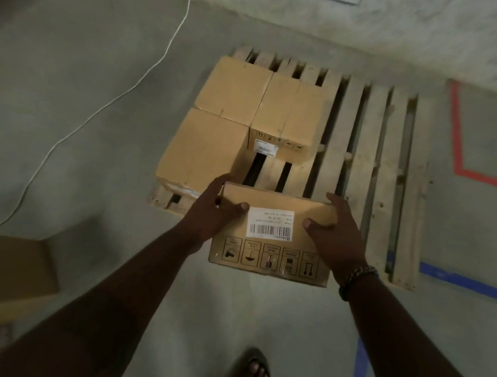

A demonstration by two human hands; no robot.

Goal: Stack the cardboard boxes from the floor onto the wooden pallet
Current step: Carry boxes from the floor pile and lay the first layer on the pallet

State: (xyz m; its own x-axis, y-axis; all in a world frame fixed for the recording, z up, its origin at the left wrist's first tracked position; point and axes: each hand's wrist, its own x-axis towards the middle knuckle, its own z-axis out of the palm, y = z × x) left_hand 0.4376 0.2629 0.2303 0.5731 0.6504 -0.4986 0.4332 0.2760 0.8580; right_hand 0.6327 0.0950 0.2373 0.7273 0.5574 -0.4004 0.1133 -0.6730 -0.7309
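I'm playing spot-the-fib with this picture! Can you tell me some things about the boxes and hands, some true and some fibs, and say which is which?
1. The left hand and the right hand both hold one cardboard box. True.
2. Three boxes sit on the wooden pallet. True.
3. That cardboard box has no sticker. False: a white barcode label is on the side facing the camera.
4. Another box stands on the floor at the left. True.
5. A black rope lies on the floor. False: the cable there is white.
6. The left wrist wears a band. False: the bracelet is by the right hand.
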